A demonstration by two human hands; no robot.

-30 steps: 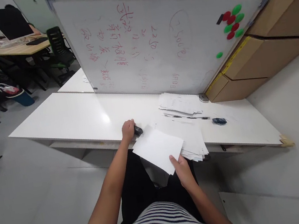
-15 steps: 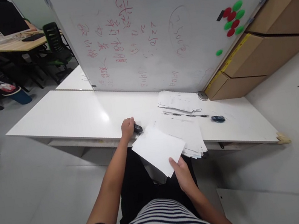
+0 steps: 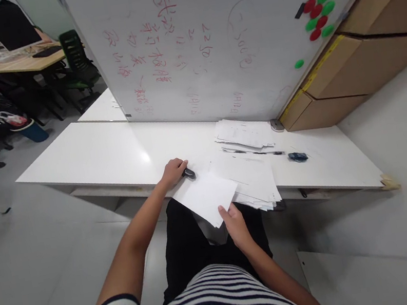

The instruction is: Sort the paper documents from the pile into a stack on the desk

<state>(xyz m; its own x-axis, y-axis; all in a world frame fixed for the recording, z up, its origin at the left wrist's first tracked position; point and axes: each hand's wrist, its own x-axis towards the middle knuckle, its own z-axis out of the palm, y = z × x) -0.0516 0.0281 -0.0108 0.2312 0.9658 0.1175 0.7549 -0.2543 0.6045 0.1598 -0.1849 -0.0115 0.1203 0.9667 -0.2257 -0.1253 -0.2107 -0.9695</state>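
My left hand is closed around the back end of a black stapler-like tool at the front edge of the white table, while my right hand pinches the near corner of some white sheets, thumb on top. The sheets jut over the edge toward my lap, their far side close by the tool, though I can't tell whether it grips them. Just to their right lies a loose paper stack, with a second pile behind it near the whiteboard.
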